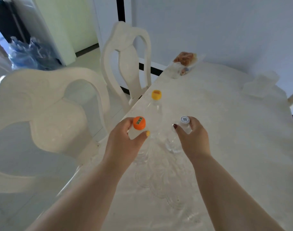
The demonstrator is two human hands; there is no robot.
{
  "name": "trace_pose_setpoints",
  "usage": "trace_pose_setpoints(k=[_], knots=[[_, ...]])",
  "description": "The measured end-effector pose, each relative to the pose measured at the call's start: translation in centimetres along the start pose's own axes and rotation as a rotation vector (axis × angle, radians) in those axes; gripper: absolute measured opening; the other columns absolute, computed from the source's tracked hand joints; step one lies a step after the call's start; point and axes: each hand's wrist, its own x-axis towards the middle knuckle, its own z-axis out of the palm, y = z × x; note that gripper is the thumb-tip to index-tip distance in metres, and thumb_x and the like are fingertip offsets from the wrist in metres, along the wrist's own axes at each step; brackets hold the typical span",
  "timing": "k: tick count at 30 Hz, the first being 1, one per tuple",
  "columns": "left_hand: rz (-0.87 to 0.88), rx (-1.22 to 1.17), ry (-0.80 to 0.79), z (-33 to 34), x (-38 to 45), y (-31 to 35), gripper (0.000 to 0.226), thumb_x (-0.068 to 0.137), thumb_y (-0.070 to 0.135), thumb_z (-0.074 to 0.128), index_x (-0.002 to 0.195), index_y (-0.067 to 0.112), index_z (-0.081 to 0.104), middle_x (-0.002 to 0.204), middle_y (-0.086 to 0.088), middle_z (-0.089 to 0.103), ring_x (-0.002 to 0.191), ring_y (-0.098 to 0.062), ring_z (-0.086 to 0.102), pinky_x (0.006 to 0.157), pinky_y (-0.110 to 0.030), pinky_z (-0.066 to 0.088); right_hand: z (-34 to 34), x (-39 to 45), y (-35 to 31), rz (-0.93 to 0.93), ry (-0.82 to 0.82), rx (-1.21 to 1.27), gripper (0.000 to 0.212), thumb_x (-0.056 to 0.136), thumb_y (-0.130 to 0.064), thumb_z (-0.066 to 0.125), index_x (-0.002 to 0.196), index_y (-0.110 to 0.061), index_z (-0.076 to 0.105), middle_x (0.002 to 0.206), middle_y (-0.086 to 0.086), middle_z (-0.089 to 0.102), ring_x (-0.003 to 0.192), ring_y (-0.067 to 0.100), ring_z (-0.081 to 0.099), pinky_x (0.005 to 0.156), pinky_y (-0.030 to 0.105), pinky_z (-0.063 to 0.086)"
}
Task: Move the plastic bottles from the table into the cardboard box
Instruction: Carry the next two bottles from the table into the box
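Three clear plastic bottles stand upright near the left edge of the white table (225,130). My left hand (124,144) grips the neck of the orange-capped bottle (139,123). My right hand (190,139) holds the neck of the white-capped bottle (184,120). A yellow-capped bottle (156,95) stands just behind them, touched by neither hand. The bottles' clear bodies are hard to make out against the table. No cardboard box is in view.
Two white carved chairs (47,117) (127,60) stand along the table's left side. A bag of snacks (185,58) lies at the far table edge, and clear plastic containers (260,84) sit at the far right. Crumpled plastic (26,52) lies on the floor at back left.
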Motion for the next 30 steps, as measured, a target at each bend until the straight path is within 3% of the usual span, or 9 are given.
trace_pose_setpoints(k=[5,7,11,15,17,20,24,28,30], knots=[[-0.006,-0.059,0.026,-0.2,0.0,-0.2,0.018,0.079,0.036,0.079,0.095,0.036,0.07,0.095,0.022,0.072,0.1,0.008,0.06,0.085,-0.021,0.047,0.1,0.3,-0.1,-0.035,0.05,0.009,0.014,0.086,-0.026,0.067,0.09,-0.013,0.063,0.083,-0.004,0.062,0.079,0.014,0.052,0.061,0.024,0.038],[0.003,-0.07,0.03,-0.3,-0.3,-0.1,0.02,0.078,0.033,0.08,0.094,0.04,0.07,0.097,0.023,0.072,0.101,0.01,0.06,0.088,-0.022,0.048,-0.2,-0.1,0.0,-0.063,0.026,0.013,0.012,0.085,-0.026,0.067,0.083,-0.014,0.064,0.078,-0.002,0.064,0.074,0.015,0.054,0.061,0.019,0.039],[0.028,-0.06,0.009,-1.0,-1.7,0.2,0.021,0.079,0.034,0.079,0.091,0.047,0.068,0.096,0.026,0.072,0.098,0.012,0.062,0.091,-0.027,0.052,-1.8,-2.3,-0.2,-0.134,0.013,0.003,0.016,0.086,-0.03,0.066,0.08,-0.017,0.061,0.075,-0.002,0.064,0.073,0.017,0.058,0.062,0.03,0.044],[0.065,-0.117,0.021,-2.2,-4.0,1.3,0.021,0.071,0.054,0.072,0.092,0.05,0.069,0.096,0.02,0.074,0.096,-0.026,0.067,0.091,-0.047,0.055,-4.9,-5.7,-1.7,-0.183,0.049,-0.01,0.015,0.087,-0.035,0.064,0.084,-0.021,0.063,0.081,-0.005,0.067,0.082,0.016,0.062,0.07,0.036,0.049],[0.113,-0.127,0.009,-3.0,-5.7,2.1,0.025,0.071,0.057,0.067,0.095,0.049,0.069,0.097,0.012,0.074,0.099,-0.033,0.065,0.089,-0.053,0.055,-6.7,-8.0,-2.8,-0.202,0.058,-0.028,0.015,0.087,-0.038,0.062,0.085,-0.023,0.062,0.081,-0.007,0.066,0.082,0.015,0.062,0.069,0.036,0.049],[0.193,-0.108,0.001,-4.7,-9.4,3.4,0.031,0.077,0.057,0.062,0.103,0.041,0.066,0.102,0.008,0.074,0.101,-0.031,0.066,0.085,-0.054,0.055,-9.9,-12.7,-4.2,-0.249,0.118,-0.075,0.016,0.088,-0.04,0.061,0.09,-0.024,0.063,0.085,-0.008,0.067,0.085,0.013,0.061,0.068,0.03,0.048],[0.273,-0.101,-0.021,-7.3,-15.3,5.8,0.034,0.078,0.06,0.058,0.106,0.041,0.064,0.108,0.022,0.072,0.104,-0.018,0.066,0.09,-0.048,0.053,-14.2,-20.1,-5.8,-0.288,0.205,-0.072,0.016,0.089,-0.039,0.062,0.093,-0.024,0.065,0.088,-0.008,0.07,0.088,0.014,0.063,0.068,0.029,0.047],[0.359,-0.147,-0.046,-9.7,-23.1,7.6,0.035,0.073,0.061,0.063,0.103,0.044,0.067,0.101,0.003,0.077,0.095,-0.031,0.069,0.087,-0.051,0.055,-19.2,-29.8,-6.7,-0.292,0.286,-0.044,0.016,0.088,-0.04,0.062,0.095,-0.026,0.066,0.086,-0.013,0.07,0.09,0.009,0.064,0.064,0.015,0.043],[0.376,-0.191,-0.074,-10.7,-27.0,8.6,0.035,0.07,0.061,0.067,0.102,0.045,0.068,0.101,0.009,0.077,0.097,-0.021,0.071,0.093,-0.05,0.054,-21.7,-34.6,-6.8,-0.276,0.306,-0.018,0.015,0.088,-0.042,0.062,0.095,-0.029,0.065,0.084,-0.017,0.069,0.091,0.008,0.065,0.064,0.019,0.043]])
